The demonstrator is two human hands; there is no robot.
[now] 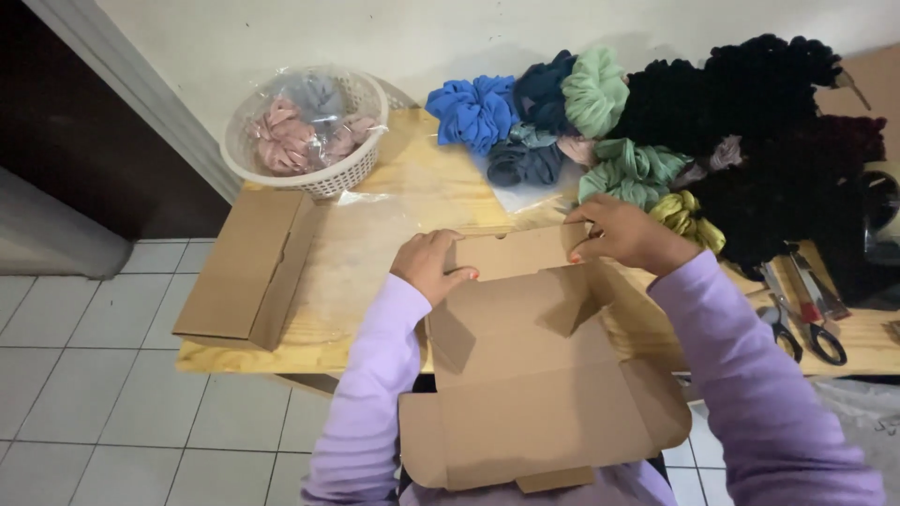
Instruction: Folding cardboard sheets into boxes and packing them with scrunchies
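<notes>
A brown cardboard mailer box (534, 375) lies open and partly folded in front of me, its lid flap hanging toward my lap. My left hand (428, 264) grips the far left corner of the box's back wall, thumb inside. My right hand (623, 231) pinches the far right corner of that same wall. Both arms wear lilac sleeves. The box's side flaps stand half raised inside.
A second, closed cardboard box (248, 267) rests at the left edge of the small wooden table (375, 244). A white plastic basket (305, 131) holds bagged pink scrunchies. Piles of fabric scrunchies (600, 122) line the wall. Scissors (806, 323) lie at right. White floor tiles below.
</notes>
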